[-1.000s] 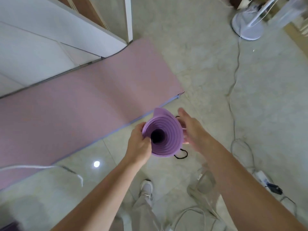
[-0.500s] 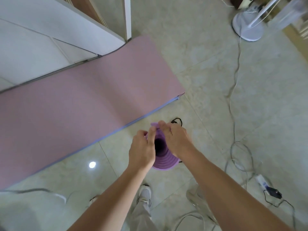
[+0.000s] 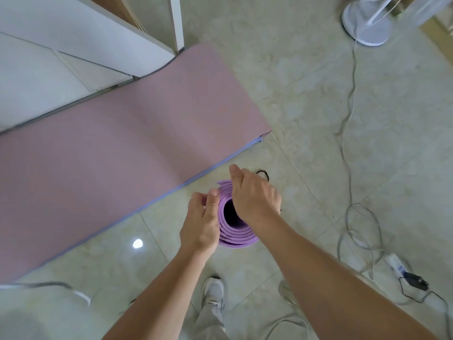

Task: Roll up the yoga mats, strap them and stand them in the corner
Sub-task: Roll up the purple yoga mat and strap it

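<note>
Pale floor tiles (image 3: pixel 306 82) hold a flat pink yoga mat (image 3: pixel 110 155) far left; nearer, left hand (image 3: pixel 201 224) and right hand (image 3: pixel 255 197) grip an upright rolled purple mat (image 3: pixel 236 235), black strap (image 3: pixel 264 173) just beyond.

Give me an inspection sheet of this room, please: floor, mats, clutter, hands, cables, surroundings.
Surface: glossy pale tiled floor.
Job's things: purple mat roll held on end; pink mat lies flat, unrolled; black strap loops out past the roll.
Clutter: nothing seen apart from the cables.
Hands: left hand grips the roll's side; right hand lies over its top, fingers hidden.
Cables: white cables trail across the floor towards a power strip.
Surroundings: fan base far right; white cabinet far left.
</note>
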`<act>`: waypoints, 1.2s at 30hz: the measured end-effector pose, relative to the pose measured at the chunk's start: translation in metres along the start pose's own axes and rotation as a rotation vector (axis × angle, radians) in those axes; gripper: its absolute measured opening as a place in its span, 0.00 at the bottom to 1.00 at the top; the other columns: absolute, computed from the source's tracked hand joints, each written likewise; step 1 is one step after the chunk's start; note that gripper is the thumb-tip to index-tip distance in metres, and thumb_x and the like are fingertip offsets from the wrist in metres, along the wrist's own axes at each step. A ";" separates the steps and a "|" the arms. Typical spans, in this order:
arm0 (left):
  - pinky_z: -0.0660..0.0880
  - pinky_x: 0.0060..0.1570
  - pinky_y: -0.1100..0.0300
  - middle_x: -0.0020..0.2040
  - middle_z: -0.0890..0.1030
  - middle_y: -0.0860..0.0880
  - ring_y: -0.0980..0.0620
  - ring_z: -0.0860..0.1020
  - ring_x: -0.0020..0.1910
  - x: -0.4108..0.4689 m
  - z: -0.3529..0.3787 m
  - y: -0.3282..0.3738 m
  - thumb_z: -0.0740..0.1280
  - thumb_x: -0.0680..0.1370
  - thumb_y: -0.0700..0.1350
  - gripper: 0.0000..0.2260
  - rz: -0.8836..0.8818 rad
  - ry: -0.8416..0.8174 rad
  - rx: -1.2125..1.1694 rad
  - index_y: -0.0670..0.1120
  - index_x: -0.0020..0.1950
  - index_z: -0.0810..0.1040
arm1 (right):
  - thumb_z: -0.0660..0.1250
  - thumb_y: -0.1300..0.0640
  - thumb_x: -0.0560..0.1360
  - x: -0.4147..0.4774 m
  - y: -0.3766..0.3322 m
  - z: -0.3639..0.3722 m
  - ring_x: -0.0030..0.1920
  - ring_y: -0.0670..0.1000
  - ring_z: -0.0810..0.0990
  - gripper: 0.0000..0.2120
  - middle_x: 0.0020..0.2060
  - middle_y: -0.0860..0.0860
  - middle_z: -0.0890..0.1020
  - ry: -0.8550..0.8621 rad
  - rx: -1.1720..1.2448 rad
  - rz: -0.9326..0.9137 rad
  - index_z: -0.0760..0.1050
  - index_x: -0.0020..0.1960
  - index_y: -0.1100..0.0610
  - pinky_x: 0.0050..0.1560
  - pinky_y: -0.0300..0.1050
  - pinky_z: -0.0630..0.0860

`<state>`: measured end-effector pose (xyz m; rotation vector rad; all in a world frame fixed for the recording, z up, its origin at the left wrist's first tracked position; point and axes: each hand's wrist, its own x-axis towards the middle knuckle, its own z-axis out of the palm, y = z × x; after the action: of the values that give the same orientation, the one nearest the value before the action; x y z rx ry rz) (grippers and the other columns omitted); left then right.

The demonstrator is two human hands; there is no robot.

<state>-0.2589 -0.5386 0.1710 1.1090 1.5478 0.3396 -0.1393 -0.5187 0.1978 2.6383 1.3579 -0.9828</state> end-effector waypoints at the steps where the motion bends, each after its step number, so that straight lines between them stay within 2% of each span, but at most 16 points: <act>1: 0.72 0.53 0.52 0.46 0.77 0.59 0.61 0.77 0.46 0.004 0.002 -0.002 0.44 0.66 0.80 0.35 -0.008 0.006 -0.025 0.55 0.51 0.71 | 0.39 0.37 0.82 0.002 -0.002 0.002 0.48 0.57 0.76 0.30 0.41 0.49 0.73 0.034 -0.055 -0.018 0.74 0.57 0.53 0.45 0.50 0.67; 5: 0.75 0.59 0.46 0.49 0.80 0.56 0.54 0.80 0.50 0.012 0.008 0.004 0.50 0.67 0.80 0.35 -0.029 -0.031 -0.105 0.53 0.52 0.74 | 0.45 0.30 0.78 0.002 0.009 -0.008 0.54 0.56 0.78 0.29 0.51 0.49 0.78 0.025 -0.040 -0.073 0.73 0.58 0.49 0.52 0.53 0.73; 7: 0.77 0.55 0.53 0.47 0.79 0.54 0.52 0.80 0.48 0.007 0.002 0.007 0.56 0.70 0.77 0.34 -0.046 -0.049 -0.158 0.47 0.52 0.73 | 0.54 0.30 0.76 -0.004 0.020 -0.012 0.57 0.52 0.76 0.25 0.57 0.47 0.76 -0.080 0.063 -0.163 0.73 0.63 0.45 0.59 0.53 0.73; 9: 0.75 0.41 0.65 0.43 0.75 0.51 0.52 0.76 0.42 0.004 -0.003 0.007 0.61 0.80 0.63 0.25 -0.010 -0.073 -0.278 0.40 0.51 0.72 | 0.64 0.37 0.76 -0.007 0.029 -0.010 0.61 0.48 0.74 0.22 0.61 0.45 0.74 -0.173 0.170 -0.257 0.71 0.67 0.43 0.64 0.50 0.71; 10: 0.73 0.36 0.65 0.42 0.73 0.47 0.51 0.74 0.40 0.002 -0.007 0.009 0.61 0.82 0.57 0.20 -0.004 -0.092 -0.322 0.39 0.51 0.71 | 0.68 0.42 0.74 -0.007 0.031 -0.010 0.62 0.48 0.74 0.23 0.62 0.45 0.72 -0.211 0.224 -0.271 0.71 0.68 0.43 0.65 0.49 0.71; 14: 0.72 0.37 0.54 0.37 0.76 0.47 0.48 0.74 0.38 0.002 -0.021 0.009 0.60 0.78 0.59 0.17 0.012 -0.186 -0.318 0.46 0.41 0.72 | 0.70 0.58 0.69 -0.003 0.030 -0.007 0.60 0.48 0.73 0.30 0.62 0.44 0.69 -0.359 0.282 -0.286 0.68 0.69 0.45 0.61 0.45 0.73; 16: 0.78 0.36 0.56 0.38 0.82 0.56 0.53 0.81 0.37 0.006 -0.025 0.003 0.58 0.79 0.62 0.17 -0.036 -0.259 -0.304 0.50 0.48 0.77 | 0.69 0.63 0.70 -0.003 0.031 -0.004 0.57 0.48 0.73 0.28 0.59 0.45 0.71 -0.309 0.272 -0.294 0.69 0.66 0.45 0.56 0.43 0.74; 19: 0.81 0.45 0.49 0.59 0.80 0.53 0.50 0.82 0.53 0.018 -0.029 -0.006 0.57 0.83 0.60 0.15 -0.192 -0.243 -0.331 0.55 0.64 0.75 | 0.67 0.65 0.70 -0.002 0.037 -0.002 0.56 0.48 0.73 0.26 0.57 0.45 0.72 -0.219 0.287 -0.299 0.71 0.64 0.46 0.54 0.43 0.74; 21: 0.77 0.58 0.39 0.64 0.76 0.54 0.46 0.81 0.55 0.036 -0.031 -0.021 0.66 0.81 0.52 0.15 -0.095 -0.211 -0.144 0.60 0.68 0.73 | 0.67 0.66 0.70 -0.002 0.041 -0.002 0.56 0.47 0.73 0.25 0.56 0.44 0.72 -0.215 0.304 -0.301 0.71 0.64 0.47 0.51 0.40 0.73; 22: 0.75 0.63 0.40 0.67 0.75 0.55 0.46 0.80 0.57 0.045 -0.030 -0.028 0.69 0.78 0.48 0.21 0.014 -0.245 0.029 0.61 0.70 0.73 | 0.67 0.66 0.71 -0.002 0.043 -0.001 0.56 0.47 0.73 0.25 0.57 0.44 0.72 -0.221 0.299 -0.311 0.71 0.64 0.47 0.51 0.39 0.73; 24: 0.72 0.66 0.54 0.70 0.73 0.55 0.52 0.79 0.58 0.057 -0.025 -0.025 0.70 0.78 0.41 0.24 0.185 -0.291 0.290 0.56 0.72 0.73 | 0.66 0.66 0.71 -0.005 0.043 -0.001 0.57 0.46 0.73 0.26 0.57 0.43 0.72 -0.232 0.269 -0.338 0.71 0.65 0.47 0.54 0.40 0.73; 27: 0.69 0.50 0.76 0.56 0.81 0.58 0.58 0.78 0.55 0.062 -0.017 -0.009 0.66 0.81 0.41 0.13 0.314 -0.287 0.419 0.52 0.63 0.82 | 0.66 0.64 0.71 -0.010 0.042 -0.002 0.57 0.47 0.72 0.26 0.57 0.43 0.72 -0.243 0.228 -0.356 0.70 0.65 0.46 0.56 0.46 0.74; 29: 0.70 0.42 0.71 0.45 0.82 0.57 0.54 0.79 0.48 0.058 -0.016 -0.006 0.64 0.82 0.44 0.10 0.350 -0.248 0.447 0.52 0.57 0.84 | 0.66 0.62 0.71 -0.012 0.040 -0.002 0.55 0.48 0.73 0.26 0.58 0.44 0.71 -0.204 0.164 -0.339 0.67 0.65 0.44 0.54 0.49 0.75; 31: 0.71 0.41 0.64 0.39 0.82 0.58 0.52 0.79 0.43 0.051 -0.016 -0.006 0.64 0.82 0.45 0.09 0.401 -0.179 0.431 0.52 0.51 0.84 | 0.66 0.61 0.70 -0.011 0.035 -0.002 0.56 0.51 0.73 0.29 0.60 0.46 0.68 -0.131 0.047 -0.290 0.63 0.67 0.45 0.52 0.50 0.74; 33: 0.68 0.37 0.70 0.31 0.78 0.63 0.58 0.77 0.35 0.043 -0.014 -0.011 0.64 0.82 0.44 0.11 0.433 -0.109 0.350 0.53 0.43 0.83 | 0.65 0.62 0.69 -0.006 0.030 -0.002 0.57 0.54 0.73 0.34 0.62 0.50 0.65 -0.092 -0.040 -0.225 0.58 0.71 0.47 0.50 0.49 0.72; 36: 0.66 0.33 0.71 0.29 0.77 0.66 0.66 0.74 0.31 0.033 -0.014 -0.014 0.66 0.82 0.42 0.10 0.532 -0.005 0.328 0.49 0.44 0.84 | 0.66 0.64 0.69 -0.004 0.024 -0.001 0.57 0.56 0.74 0.36 0.62 0.51 0.64 -0.094 -0.072 -0.205 0.56 0.72 0.48 0.48 0.50 0.73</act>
<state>-0.2749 -0.5148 0.1453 1.7815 1.3122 0.4463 -0.1230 -0.5360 0.1945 2.4066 1.6327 -1.0413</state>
